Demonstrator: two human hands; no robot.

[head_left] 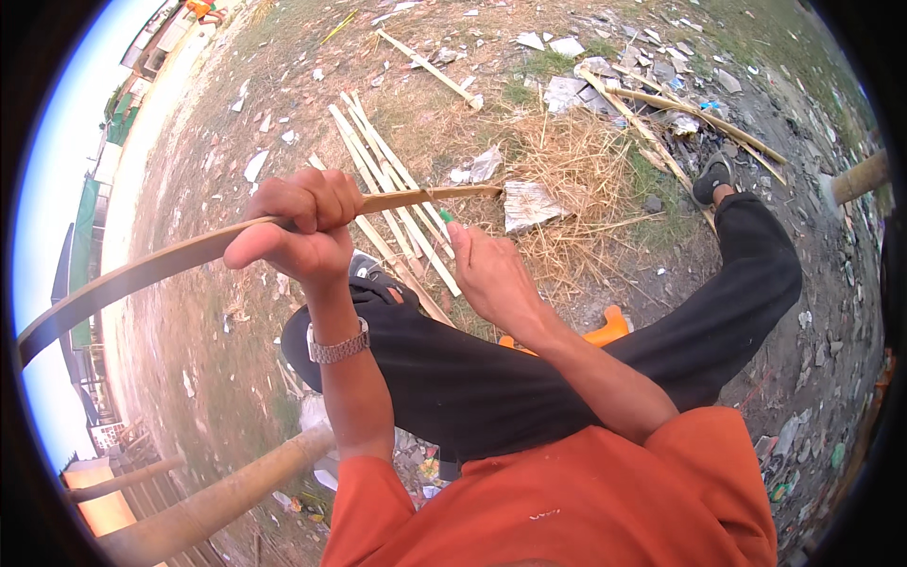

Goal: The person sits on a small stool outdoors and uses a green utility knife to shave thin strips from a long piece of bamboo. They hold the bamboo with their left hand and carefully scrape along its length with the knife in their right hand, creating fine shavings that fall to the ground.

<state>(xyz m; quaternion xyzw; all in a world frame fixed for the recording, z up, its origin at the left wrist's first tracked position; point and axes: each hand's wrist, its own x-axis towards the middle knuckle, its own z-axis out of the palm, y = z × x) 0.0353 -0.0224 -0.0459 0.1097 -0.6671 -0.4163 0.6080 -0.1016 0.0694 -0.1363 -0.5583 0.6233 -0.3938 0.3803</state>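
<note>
A long bamboo strip bows from the far left, and its far end reaches toward a pile of straw-like shavings. My left hand, a metal watch on its wrist, is closed around the strip with the thumb sticking out to the left. My right hand is closed on a small green-handled knife. Only the handle's tip and a thin dark bit of blade against the strip show; the rest is hidden by my fingers and the strip.
Several pale bamboo strips lie on the ground beyond my hands, and one strip lies farther off. Orange plastic shows below my legs. Thick poles stand at lower left and far right. Rubble litters the ground.
</note>
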